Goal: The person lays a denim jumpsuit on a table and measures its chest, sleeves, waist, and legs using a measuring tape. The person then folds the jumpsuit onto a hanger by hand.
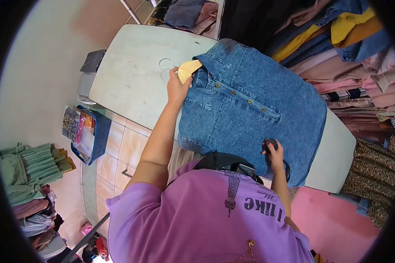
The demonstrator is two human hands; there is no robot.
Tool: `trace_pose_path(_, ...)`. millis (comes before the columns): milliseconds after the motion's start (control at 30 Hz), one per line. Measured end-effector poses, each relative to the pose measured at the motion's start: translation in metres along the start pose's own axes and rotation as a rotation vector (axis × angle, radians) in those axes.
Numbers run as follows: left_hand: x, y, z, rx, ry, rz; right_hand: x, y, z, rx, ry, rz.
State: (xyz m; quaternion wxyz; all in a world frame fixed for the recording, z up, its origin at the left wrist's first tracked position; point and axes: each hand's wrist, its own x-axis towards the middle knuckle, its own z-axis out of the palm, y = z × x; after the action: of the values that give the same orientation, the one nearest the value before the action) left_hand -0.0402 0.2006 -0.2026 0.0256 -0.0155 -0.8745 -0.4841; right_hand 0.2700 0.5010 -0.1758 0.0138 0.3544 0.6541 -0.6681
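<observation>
Right hand (275,158) wraps its fingers around a black object (273,143) at near right, over the denim shirt (267,79) lying on the white table (131,57); farther left, the left hand (177,90) clamps its fingers on a yellow hanger (190,69).

Matt, textured denim shirt (267,79), smooth hanger (189,70), metal hook (166,59), smooth tabletop (136,65), plastic basket (102,136)

Bright, even lighting; marked fisheye distortion.
Black vignetting rounds the corners; the pale table (134,61) bows outward; shadows are soft, and detail softens peripherally.
</observation>
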Motion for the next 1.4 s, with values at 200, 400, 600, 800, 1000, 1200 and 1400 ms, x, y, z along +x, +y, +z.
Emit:
trace_pose_path(200,0.001,-0.016,0.004,0.175,0.011,-0.088,-0.009,0.007,-0.003,0.064,-0.076,0.007)
trace_pose_path(400,-0.014,-0.023,0.000,0.379,0.255,0.142,-0.004,-0.010,-0.006,0.025,-0.082,0.079)
trace_pose_path(600,-0.051,0.042,-0.025,-0.040,-0.089,-0.045,0.021,-0.051,0.026,-0.450,-0.113,-0.185)
trace_pose_path(800,-0.108,0.065,0.014,-0.713,-0.848,-0.378,0.039,-0.106,0.118,-0.626,-0.293,-0.581)
trace_pose_path(1000,-0.092,0.060,0.006,-0.820,-0.721,-0.627,0.041,-0.115,0.147,-0.743,-0.231,-0.722)
trace_pose_path(1200,-0.053,0.026,0.008,-0.484,-0.573,-0.206,0.046,-0.116,0.159,-0.876,-0.162,-0.721)
trace_pose_path(1400,-0.011,0.022,-0.002,0.430,-0.017,0.141,0.052,-0.102,0.147,-0.896,-0.068,-0.628)
